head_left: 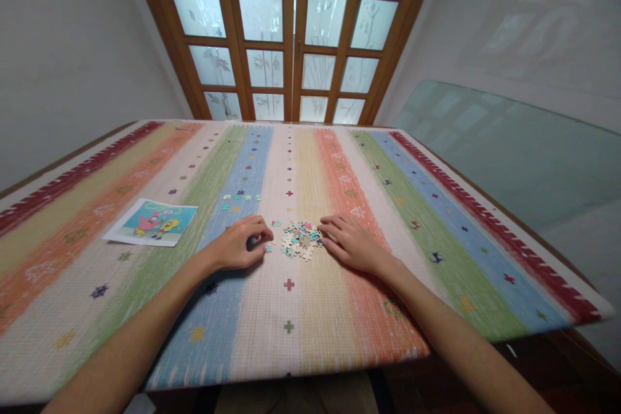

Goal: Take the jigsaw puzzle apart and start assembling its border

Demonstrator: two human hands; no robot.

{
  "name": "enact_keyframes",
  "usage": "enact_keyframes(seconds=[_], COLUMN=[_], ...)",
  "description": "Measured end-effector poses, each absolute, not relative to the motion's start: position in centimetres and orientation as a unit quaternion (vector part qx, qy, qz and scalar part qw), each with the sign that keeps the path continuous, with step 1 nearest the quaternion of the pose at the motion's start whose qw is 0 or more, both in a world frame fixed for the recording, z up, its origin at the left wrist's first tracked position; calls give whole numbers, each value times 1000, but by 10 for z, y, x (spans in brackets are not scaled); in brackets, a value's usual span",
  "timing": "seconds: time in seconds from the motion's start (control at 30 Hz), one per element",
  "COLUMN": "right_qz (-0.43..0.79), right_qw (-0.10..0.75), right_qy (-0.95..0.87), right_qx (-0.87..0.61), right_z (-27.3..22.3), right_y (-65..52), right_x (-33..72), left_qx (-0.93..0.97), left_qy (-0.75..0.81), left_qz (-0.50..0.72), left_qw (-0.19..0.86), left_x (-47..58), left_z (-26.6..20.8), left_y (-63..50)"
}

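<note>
1. While the right hand (350,244) rests unclenched against the puzzle pile (301,239), the left hand (242,242) curls beside it; I cannot tell whether it grips the loose piece (268,248).
2. The pile lies toward the near edge of the counter (323,317).
3. A picture sheet (154,222) lies leftward.

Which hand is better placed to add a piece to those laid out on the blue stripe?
Likely the left hand: it is nearer the laid-out pieces, with a loose piece close by. The right hand is at the right edge of the pile.
</note>
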State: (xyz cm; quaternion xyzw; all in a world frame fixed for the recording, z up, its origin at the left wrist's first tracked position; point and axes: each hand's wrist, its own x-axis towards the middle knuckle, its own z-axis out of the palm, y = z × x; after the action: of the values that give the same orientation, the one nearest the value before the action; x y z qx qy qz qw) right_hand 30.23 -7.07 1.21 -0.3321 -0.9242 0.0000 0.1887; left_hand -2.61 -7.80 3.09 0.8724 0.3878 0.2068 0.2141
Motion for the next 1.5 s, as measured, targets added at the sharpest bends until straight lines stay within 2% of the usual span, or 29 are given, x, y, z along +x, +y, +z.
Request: enact_keyframes(seconds=[0.33,0.63,0.93,1.5], right_qz=[1,0,-3,-4], right_qw=[187,193,190,191], right_qy=[-925,-924,-924,-925], right_qx=[-330,-331,-331,-327], right_z=[13,10,11,10], right_y=[-71,-70,-70,-70], right_x=[302,303,303,303], left_qx=[862,802,791,716], left_qy=[410,440,471,497], left_qz=[209,268,308,413], left_qw=[214,302,238,263], left_x=[-17,-21,-30,-27], left_z=[29,34,42,42], left_y=[-78,-74,-69,-72])
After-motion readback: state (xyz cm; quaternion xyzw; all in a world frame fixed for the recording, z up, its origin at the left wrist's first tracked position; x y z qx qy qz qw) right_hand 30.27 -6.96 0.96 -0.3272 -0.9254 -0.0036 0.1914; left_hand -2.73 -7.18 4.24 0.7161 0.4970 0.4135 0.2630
